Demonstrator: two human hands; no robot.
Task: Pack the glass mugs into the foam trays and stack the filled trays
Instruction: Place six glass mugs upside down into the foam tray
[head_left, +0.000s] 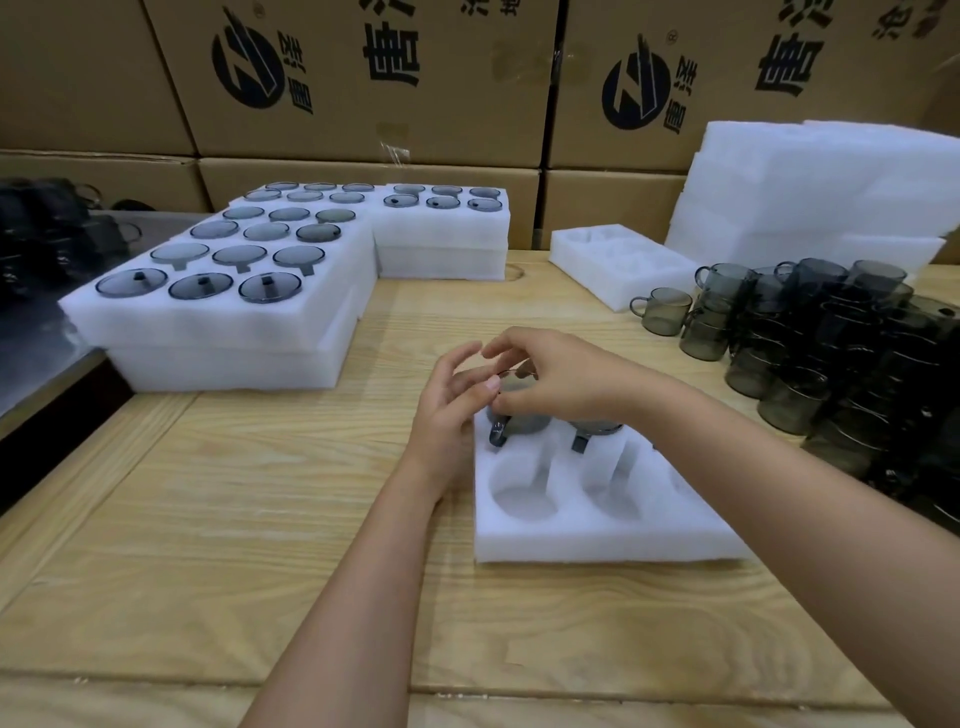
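Pinched the rim of a smoked glass mug (522, 421) from above with the right hand (550, 374), the left hand (452, 410) just beside it with fingers loosely spread, contact impossible to tell. Seated the mug partway in the far-left cavity of the foam tray (597, 540) on the tabletop (260, 493), next to a second mug (595, 428) down in the far-middle cavity. Stood upright, mouth up, long axis vertical, handle turned toward the near edge and slightly left. Risked, by judgement, a handle off its slot, wedging the mug crooked in the foam; risked too a slip of the light rim pinch, or glass knocking against the neighbour. Left the near cavities unfilled.
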